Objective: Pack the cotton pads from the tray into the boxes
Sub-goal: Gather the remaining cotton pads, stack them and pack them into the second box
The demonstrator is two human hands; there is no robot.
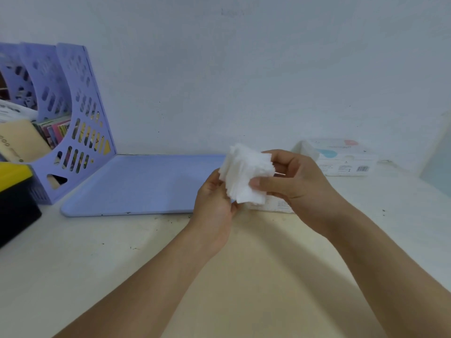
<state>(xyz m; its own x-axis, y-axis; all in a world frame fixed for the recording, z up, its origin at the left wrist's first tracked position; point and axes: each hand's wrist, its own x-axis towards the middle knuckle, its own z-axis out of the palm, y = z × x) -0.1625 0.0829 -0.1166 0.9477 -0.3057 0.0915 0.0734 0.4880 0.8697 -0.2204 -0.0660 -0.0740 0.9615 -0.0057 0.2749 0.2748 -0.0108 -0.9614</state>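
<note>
A thick stack of white square cotton pads (245, 175) is held above the table between both my hands. My left hand (214, 206) grips its lower left side, and my right hand (292, 181) holds its right side with the thumb pressed on the front. The pale blue tray (136, 184) lies flat on the table to the left, with no pads showing on it. A white cotton pad box (341, 157) with a barcode stands at the back right by the wall. Part of another white box (278, 206) shows under my right hand.
A lilac perforated file rack (73, 123) with books stands at the back left. A black and yellow object (14, 191) sits at the left edge. The cream table (122, 252) runs to the white wall behind.
</note>
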